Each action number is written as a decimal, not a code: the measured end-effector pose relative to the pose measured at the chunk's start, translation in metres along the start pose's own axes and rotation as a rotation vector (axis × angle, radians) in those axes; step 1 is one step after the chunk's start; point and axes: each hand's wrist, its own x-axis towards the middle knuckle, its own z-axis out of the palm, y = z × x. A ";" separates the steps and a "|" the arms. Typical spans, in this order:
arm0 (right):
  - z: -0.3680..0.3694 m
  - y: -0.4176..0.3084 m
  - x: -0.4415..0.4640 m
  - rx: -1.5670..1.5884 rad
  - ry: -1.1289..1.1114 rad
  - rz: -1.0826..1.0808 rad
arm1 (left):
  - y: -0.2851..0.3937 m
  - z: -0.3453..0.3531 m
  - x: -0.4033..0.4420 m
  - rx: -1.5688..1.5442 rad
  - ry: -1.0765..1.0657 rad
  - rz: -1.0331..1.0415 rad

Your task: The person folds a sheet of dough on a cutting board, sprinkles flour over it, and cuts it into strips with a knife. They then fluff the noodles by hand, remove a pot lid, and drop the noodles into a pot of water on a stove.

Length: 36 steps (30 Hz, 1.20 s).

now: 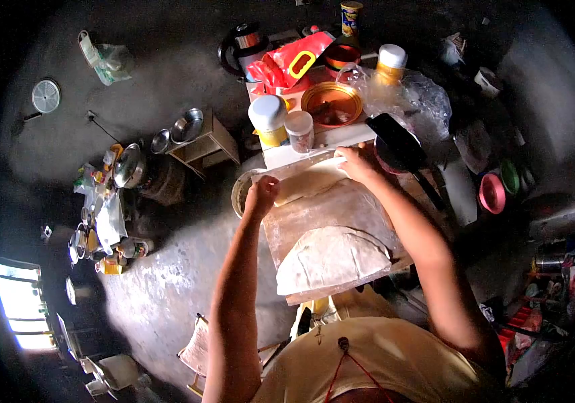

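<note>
- Head view: a bare left hand [262,195] and a bare right hand [361,163] reach out to the far end of a flat, pale brown board [324,216] dusted with white.
- Between them lies a thin, pale, floury sheet of dough [307,183], stretched across the board's far end, near the edge of a white table [284,158].
- Left hand: fingers curled in narrowly, holding the sheet's left end. Right hand: thumb and fingers drawn close about its right end. How hard either one pinches, I cannot tell.
- Nearer the body, a white half-round piece of dough [333,258] with a curved far edge rests on the board — neither hand touches it.
- Step in hand, as I judge it: handling the far sheet by its two ends; whether its edge is raised off the board is too small to tell.
- A next move from this pose would call for both hands working evenly, with light fingers, so the thin dough neither tears nor creases.
- Close by: a black flat pan with a long handle [398,142] just beyond the right forearm, and a round, pale-rimmed tub [239,195] beside the left hand — sleeves are no worry, the forearms being bare.
</note>
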 end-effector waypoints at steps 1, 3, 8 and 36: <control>0.015 0.010 -0.004 -0.018 0.038 -0.024 | 0.000 0.001 -0.002 -0.006 0.000 -0.007; 0.032 0.023 -0.004 0.230 -0.108 0.077 | 0.004 0.000 -0.005 -0.086 -0.038 -0.065; -0.017 -0.004 -0.001 0.430 -0.303 0.189 | 0.012 0.007 -0.005 0.042 0.062 -0.035; -0.027 -0.007 -0.039 -0.102 0.152 -0.081 | -0.068 0.040 -0.043 -0.566 0.234 -0.103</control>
